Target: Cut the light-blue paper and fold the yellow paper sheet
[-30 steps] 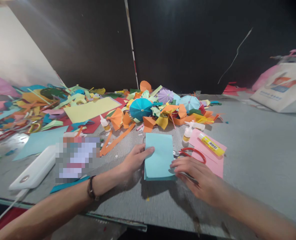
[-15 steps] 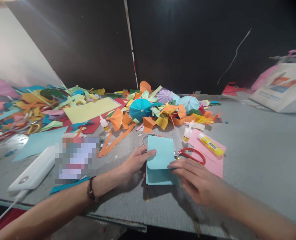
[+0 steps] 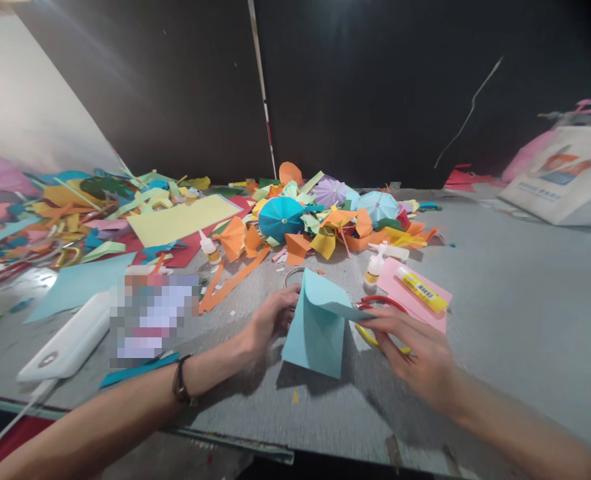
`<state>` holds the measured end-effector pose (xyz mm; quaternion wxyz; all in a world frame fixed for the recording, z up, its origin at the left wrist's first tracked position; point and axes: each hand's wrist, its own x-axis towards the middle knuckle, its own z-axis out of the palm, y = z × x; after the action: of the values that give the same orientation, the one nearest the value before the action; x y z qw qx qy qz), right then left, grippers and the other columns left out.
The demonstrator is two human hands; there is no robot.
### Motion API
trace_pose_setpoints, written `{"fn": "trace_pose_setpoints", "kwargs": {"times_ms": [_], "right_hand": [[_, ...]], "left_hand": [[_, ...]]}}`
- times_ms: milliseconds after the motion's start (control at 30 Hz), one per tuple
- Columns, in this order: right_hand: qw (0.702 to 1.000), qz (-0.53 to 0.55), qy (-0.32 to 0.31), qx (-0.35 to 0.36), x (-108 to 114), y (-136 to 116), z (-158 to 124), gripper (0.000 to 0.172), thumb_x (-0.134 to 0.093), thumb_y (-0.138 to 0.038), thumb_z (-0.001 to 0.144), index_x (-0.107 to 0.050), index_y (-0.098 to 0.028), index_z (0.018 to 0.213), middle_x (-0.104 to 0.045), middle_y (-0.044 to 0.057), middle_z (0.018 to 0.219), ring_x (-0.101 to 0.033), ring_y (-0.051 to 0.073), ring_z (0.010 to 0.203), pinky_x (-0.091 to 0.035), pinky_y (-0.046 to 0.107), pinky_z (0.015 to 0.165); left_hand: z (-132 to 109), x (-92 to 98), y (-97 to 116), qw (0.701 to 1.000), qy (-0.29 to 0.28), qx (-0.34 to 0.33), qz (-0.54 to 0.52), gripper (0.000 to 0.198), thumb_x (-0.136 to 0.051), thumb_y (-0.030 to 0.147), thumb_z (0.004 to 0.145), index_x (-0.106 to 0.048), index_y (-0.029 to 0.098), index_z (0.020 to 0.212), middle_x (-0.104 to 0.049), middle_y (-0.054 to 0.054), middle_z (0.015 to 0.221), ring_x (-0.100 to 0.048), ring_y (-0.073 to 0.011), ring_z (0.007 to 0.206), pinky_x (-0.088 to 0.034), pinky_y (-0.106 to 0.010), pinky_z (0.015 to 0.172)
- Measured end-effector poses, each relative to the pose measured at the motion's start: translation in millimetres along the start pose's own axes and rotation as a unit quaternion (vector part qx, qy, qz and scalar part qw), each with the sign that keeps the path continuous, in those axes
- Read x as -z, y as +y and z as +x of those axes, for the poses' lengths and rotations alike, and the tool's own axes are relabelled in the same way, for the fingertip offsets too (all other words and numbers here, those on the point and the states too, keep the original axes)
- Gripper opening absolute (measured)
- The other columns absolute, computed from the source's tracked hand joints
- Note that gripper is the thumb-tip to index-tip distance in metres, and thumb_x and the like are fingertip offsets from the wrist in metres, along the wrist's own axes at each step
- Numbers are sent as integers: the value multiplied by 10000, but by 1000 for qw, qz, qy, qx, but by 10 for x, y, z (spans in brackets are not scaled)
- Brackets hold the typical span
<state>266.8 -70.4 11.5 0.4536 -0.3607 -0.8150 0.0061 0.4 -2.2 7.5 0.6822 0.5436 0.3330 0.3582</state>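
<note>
Held the light blue paper (image 3: 312, 343) above the near middle of the table (image 3: 505, 300), between left hand (image 3: 272, 317) and right hand (image 3: 418, 340): with the left, gripped the left edge, fingertips partly hidden behind it; with the right, pinched the raised flap's edge narrowly between thumb and fingers. Judged the folding only partly done, at least one fold being in, the flap lifted rather than pressed flat; found no cut and no glue showing on the visible faces. Took the blue pleated round (image 3: 275, 223), lilac one (image 3: 331, 191) and pale blue one (image 3: 379, 205) on the scrap heap for finished work. Among containers, saw one upright glue bottle (image 3: 210, 247) beyond the left hand, another (image 3: 374, 268) beyond the right, and a yellow glue stick (image 3: 422, 290) lying on pink paper (image 3: 438, 322); could not tell the fill of any. Saw nothing of the inside of the white bag (image 3: 570, 183) at far right.
</note>
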Motion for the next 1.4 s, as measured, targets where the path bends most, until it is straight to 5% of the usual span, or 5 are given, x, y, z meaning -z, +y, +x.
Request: {"fn": "trace_pose_setpoints", "kwargs": {"times_ms": [133, 333, 600, 1033, 1400], "right_hand": [[999, 2, 21, 35, 22, -24, 9, 289, -586, 1, 961, -693, -227, 1101, -801, 49, 1070, -777, 182, 1015, -646, 331, 946], [996, 48, -2, 72, 38, -35, -10, 354, -595, 84, 900, -657, -195, 1109, -790, 52, 1061, -761, 177, 1031, -639, 320, 918], [996, 44, -8, 78, 67, -71, 12, 314, -563, 75, 911, -642, -188, 1064, -777, 58, 1040, -747, 177, 1010, -631, 339, 883], [991, 45, -55, 113, 146, -107, -28, 376, -531, 34, 874, -648, -174, 1164, -681, 142, 1261, -666, 245, 1193, -597, 426, 972], [982, 69, -105, 139, 168, -183, 20, 400, -549, 19, 857, -634, -175, 1196, -776, 95, 1128, -745, 192, 1027, -618, 334, 903]], "left_hand": [[-15, -9, 79, 997, 22, -40, 56, 461, -728, 264, 794, -653, 238, 1248, -676, -59, 1107, -615, -223, 958, -483, -300, 752], [23, 3, 118, 982, 43, -124, 137, 377, -737, 322, 888, -677, 265, 1256, -663, -80, 1302, -638, -242, 1003, -505, -342, 793], [41, 61, 38, 969, 54, -148, 192, 193, -637, 314, 934, -787, 222, 1014, -756, -68, 993, -645, -210, 856, -475, -315, 703], [2, 29, 94, 987, 50, -96, 115, 194, -648, 277, 850, -821, 224, 920, -769, -62, 979, -658, -227, 900, -466, -325, 767], [0, 26, 146, 985, 36, -61, 157, 235, -620, 236, 754, -835, 190, 838, -769, -76, 895, -631, -210, 804, -432, -300, 693]]}}
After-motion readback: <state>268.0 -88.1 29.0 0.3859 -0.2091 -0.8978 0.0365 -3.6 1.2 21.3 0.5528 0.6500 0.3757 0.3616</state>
